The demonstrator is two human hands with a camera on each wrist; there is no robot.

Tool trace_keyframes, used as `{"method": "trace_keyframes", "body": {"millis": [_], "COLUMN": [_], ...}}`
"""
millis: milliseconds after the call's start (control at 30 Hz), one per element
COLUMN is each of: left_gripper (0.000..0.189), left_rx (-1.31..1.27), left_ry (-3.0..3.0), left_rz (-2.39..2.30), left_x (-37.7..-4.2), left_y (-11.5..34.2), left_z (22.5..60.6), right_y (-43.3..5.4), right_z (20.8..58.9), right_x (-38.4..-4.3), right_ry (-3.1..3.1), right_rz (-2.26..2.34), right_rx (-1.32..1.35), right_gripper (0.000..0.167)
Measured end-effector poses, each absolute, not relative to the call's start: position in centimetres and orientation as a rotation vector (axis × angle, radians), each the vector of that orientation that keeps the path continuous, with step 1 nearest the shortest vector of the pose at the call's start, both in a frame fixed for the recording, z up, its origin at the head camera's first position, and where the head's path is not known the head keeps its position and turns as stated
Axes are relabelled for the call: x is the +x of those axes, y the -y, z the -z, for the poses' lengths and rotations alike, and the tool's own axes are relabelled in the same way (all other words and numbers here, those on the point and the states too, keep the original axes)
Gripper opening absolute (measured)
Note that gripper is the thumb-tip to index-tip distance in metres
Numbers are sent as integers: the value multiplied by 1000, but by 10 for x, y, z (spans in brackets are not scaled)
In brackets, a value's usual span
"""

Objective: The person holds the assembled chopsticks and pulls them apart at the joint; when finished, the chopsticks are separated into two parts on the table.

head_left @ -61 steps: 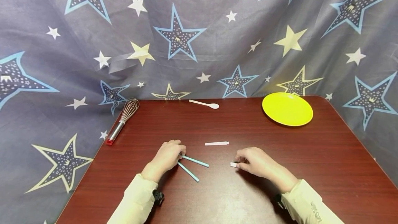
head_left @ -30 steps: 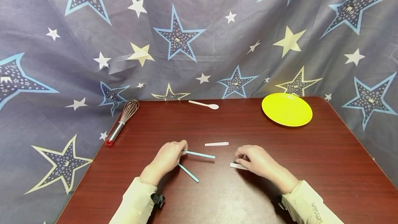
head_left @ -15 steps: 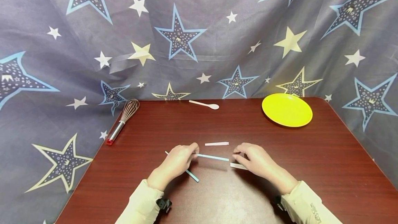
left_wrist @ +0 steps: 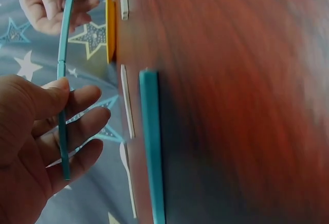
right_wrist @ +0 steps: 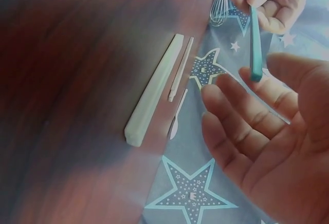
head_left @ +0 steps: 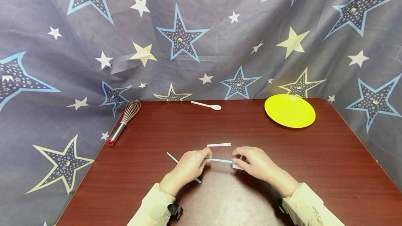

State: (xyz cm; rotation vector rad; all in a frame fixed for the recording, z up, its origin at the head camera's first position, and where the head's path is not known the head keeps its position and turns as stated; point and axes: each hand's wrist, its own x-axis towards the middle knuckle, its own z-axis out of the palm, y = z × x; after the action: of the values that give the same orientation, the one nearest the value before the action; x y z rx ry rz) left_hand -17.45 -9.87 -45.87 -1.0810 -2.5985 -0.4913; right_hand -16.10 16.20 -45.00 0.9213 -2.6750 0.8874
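My left hand point(head_left: 190, 165) pinches a teal jointed chopstick point(head_left: 221, 160) between thumb and forefinger. In the left wrist view the chopstick shows a joint partway along, just beyond the fingertips, and its near end crosses the other fingers. My right hand point(head_left: 255, 163) is at its far end, fingers loosely bent and spread; in the right wrist view that end overlaps the forefinger, with the thumb apart from it. A second teal chopstick point(left_wrist: 151, 147) lies on the table under the left hand. Below the right hand lies a white stick point(right_wrist: 154, 93), partly hidden in the head view.
Another white stick point(head_left: 219, 144) lies just beyond the hands. Toward the back are a white spoon point(head_left: 207, 105) and a yellow plate point(head_left: 290, 111). A whisk point(head_left: 124, 121) lies along the left edge of the table point(head_left: 169, 125), before a star-patterned curtain point(head_left: 204, 9).
My left hand has picked one teal chopstick off the table and carried it right, up to the right hand. The right hand has let go of the white stick and lifted slightly.
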Motion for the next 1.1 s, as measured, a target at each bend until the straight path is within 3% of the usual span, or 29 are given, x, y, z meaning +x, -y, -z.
{"method": "trace_keyframes", "body": {"millis": [733,1100], "left_gripper": [8,4], "left_rx": [-1057,-1048], "left_ry": [2630,2644], "left_rz": [559,640], "left_x": [-166,-167], "left_y": [70,62], "left_z": [465,464], "right_y": [-159,-159], "right_z": [449,449], "right_x": [-158,-161], "right_ry": [2686,2604], "right_rz": [-817,-762], "right_rx": [979,952], "right_gripper": [16,10]}}
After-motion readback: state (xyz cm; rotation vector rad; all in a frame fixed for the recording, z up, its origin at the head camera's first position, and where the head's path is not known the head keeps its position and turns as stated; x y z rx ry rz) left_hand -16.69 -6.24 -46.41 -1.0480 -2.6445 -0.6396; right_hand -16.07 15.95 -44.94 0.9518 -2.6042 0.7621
